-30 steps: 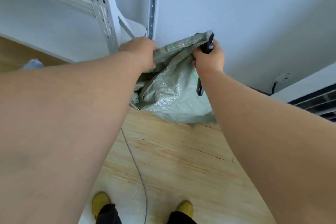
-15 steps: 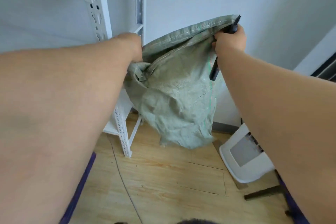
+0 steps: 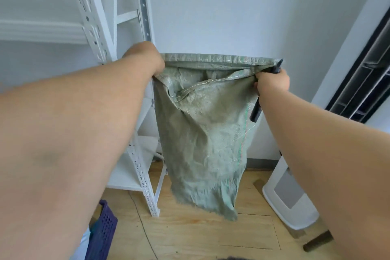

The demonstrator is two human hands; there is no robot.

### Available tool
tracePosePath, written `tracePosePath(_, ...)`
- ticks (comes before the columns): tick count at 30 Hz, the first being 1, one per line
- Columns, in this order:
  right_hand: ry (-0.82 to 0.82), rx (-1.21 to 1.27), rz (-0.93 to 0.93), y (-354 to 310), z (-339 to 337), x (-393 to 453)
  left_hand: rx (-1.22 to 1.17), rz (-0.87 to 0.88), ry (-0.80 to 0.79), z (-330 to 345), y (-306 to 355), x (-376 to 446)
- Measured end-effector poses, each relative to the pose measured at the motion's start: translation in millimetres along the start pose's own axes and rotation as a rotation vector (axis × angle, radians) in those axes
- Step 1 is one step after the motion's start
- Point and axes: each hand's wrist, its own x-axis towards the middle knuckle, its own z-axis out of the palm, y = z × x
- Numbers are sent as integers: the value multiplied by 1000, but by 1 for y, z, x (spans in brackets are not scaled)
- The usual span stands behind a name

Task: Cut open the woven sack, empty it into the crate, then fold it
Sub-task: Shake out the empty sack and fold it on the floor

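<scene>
— While the woven sack [image 3: 202, 133] is held up in front of the pale wall [image 3: 232, 6], how is it gripped?

— Its top edge is stretched flat between both hands. One corner is clenched in the left hand [image 3: 145, 59], fingers curled round the fabric. The other corner is pinched in the right hand [image 3: 273, 83], and a black knife [image 3: 256, 112] is held in that same fist, its handle pointing down past the wrist and its tip seen above the knuckles.

— And where is the sack relative to the floor?

— It is hung limp and crumpled, its frayed lower edge seen above the wooden floor [image 3: 200, 236], apart from it. A green stitched line is seen down its right side.

— What is found around it?

— A white metal shelving rack [image 3: 143, 179] is seen just left of the sack. A purple perforated crate [image 3: 103, 230] is partly visible at the lower left, well below the sack. A white appliance [image 3: 289, 198] is placed on the floor at the right.
</scene>
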Motion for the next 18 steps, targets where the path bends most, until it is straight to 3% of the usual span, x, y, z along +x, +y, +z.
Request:
tracePosePath(1,4,-8,8,-1,-3,0,-4,-48,29,-3,-2,2)
tracePosePath(4,-41,9,66,0,-12,-2,-210,-180,-333,-7,2,4)
tracePosePath(5,-54,19,87,3,-14,-1,-280,-166,-355,-10,3,4)
tracePosePath(8,6,-8,60,15,-24,6,-615,-23,-203,-19,6,14)
tracePosePath(9,7,-53,62,21,-28,8,-544,40,-231,-19,5,15)
tracePosePath(11,17,-101,80,31,-35,7,-209,1,-240,-17,0,14)
tracePosePath(13,32,-60,85,40,-38,6,-71,3,31,-12,-5,12)
tracePosePath(14,27,-57,101,42,-38,4,-59,-6,57,-10,-5,12)
tracePosePath(18,-28,-14,205,55,-36,-1,-132,-110,-153,4,4,2)
